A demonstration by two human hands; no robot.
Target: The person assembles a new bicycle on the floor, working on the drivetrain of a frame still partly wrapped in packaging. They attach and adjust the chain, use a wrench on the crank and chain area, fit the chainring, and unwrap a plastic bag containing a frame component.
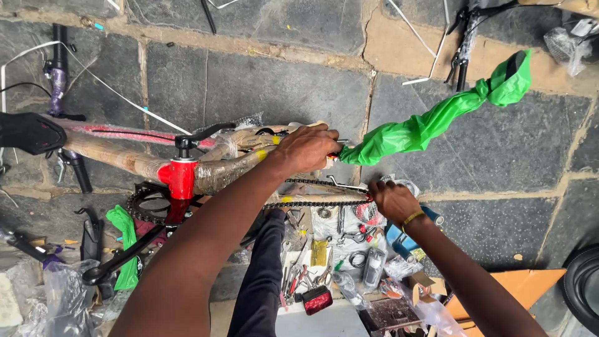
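While my left hand (306,147) has a closed grip on the wrapped bike frame (206,171) by the green plastic wrap (430,125), my right hand (392,201) pinches the chain (312,203) at its rear end; best keep it taut and aligned.

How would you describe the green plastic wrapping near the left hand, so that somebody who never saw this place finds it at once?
Start from the wrapped bicycle frame lying across the stone floor. Follow it to the end that the left hand grips. From there a long twisted sleeve of bright green plastic runs up towards the right; the smaller green piece by the crank is shorter and lies low.
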